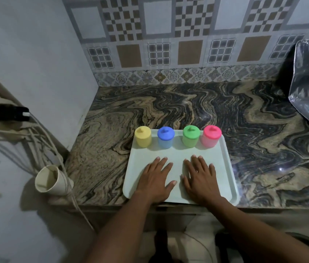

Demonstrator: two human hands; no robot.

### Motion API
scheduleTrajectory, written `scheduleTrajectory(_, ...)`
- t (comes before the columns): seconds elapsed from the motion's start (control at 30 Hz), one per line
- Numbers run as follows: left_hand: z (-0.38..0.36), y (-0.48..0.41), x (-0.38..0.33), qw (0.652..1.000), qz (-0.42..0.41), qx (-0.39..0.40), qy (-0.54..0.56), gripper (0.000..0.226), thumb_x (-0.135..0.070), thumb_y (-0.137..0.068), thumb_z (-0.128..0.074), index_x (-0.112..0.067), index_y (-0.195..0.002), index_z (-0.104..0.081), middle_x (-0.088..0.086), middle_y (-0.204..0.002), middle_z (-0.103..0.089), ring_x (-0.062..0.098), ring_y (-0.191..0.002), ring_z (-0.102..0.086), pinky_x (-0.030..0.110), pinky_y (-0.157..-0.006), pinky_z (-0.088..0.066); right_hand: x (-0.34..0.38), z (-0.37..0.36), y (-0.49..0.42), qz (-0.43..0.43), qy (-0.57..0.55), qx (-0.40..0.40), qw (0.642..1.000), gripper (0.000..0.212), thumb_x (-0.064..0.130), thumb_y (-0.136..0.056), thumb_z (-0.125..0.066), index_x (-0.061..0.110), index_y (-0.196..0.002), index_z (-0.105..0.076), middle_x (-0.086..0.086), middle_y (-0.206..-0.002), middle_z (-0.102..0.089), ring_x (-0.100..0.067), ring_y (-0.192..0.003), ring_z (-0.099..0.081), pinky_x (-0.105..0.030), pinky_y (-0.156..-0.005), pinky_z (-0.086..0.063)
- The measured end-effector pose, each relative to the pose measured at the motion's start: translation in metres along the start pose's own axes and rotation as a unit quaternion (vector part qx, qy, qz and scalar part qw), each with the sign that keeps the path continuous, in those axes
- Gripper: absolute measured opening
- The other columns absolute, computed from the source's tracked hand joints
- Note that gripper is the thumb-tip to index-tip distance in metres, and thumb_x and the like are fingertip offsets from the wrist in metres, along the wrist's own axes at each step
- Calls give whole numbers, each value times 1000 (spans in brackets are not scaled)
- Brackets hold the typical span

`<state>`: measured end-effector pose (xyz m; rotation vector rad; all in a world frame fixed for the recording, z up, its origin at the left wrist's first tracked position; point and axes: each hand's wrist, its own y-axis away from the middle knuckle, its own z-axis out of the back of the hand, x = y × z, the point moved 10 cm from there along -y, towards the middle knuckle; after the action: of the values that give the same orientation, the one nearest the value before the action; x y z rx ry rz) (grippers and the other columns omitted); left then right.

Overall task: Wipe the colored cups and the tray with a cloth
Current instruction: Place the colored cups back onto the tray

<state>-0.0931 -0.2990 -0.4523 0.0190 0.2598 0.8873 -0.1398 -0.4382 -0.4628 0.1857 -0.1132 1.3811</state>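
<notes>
Marbled surface (188, 111), pale tray (227, 168) with four lidded cups (166, 137) along its far edge, left hand (154, 180) and right hand (200, 180) flat on tray, fingers spread

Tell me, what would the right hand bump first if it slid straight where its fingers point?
Probably the green cup, on the tray ahead of the right hand; the pink cup beside it is a near miss.

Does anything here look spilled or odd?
Nothing spilled: the yellow cup, blue cup, green cup and pink cup stand upright at the back of the tray. Oddly, no cloth shows; the left hand and right hand lie flat on it.
</notes>
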Motion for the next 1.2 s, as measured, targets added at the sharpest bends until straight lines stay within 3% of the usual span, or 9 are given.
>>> scheduleTrajectory(0.1, -7, -1, 4, 1000, 11, 11, -2, 70, -60, -100, -29, -32, -161, -10, -7, -170, 3, 19, -156, 9, 44, -126, -2, 2, -3, -5, 1, 8, 22, 1000, 74, 56, -92, -16, 19, -155, -31, -12, -165, -22, -35, -152, -16, -63, -115, -18)
scheduleTrajectory(0.27, -3, -26, 13, 1000, 21, 14, 5, 70, -61, -100, -30, -33, -161, -10, -8, -170, 3, 18, -156, 10, 44, -126, 0, -3, -3, -30, -6, 8, 35, 999, 80, 58, -88, 0, 25, -159, -14, -6, -169, -5, -29, -155, 0, -63, -118, -7)
scheduleTrajectory(0.47, 3, -82, 34, 1000, 25, 4, 14, 70, -62, -100, -27, -34, -160, -7, -10, -170, 6, 16, -155, 13, 42, -125, 6, -14, -2, -85, -51, -10, 54, 997, 61, 51, -103, -15, 34, -159, -1, 4, -168, 10, -22, -154, 13, -68, -116, 3)
scheduleTrajectory(0.83, 24, -211, 83, 1000, 19, 6, 15, 69, -64, -100, -22, -36, -160, -3, -11, -169, 11, 14, -154, 16, 43, -125, 7, -35, 6, -219, -63, -19, 44, 997, 60, 53, -101, -9, 39, -158, 3, 8, -167, 14, -18, -153, 17, -67, -115, 10)
scheduleTrajectory(1.2, 42, -309, 119, 999, 30, 32, 32, 71, -65, -99, -23, -36, -160, -2, -12, -168, 15, 14, -154, 19, 46, -124, 8, -48, 18, -328, -57, -19, 38, 997, 62, 55, -98, -9, 40, -157, 0, 9, -168, 11, -17, -154, 13, -67, -115, 8)
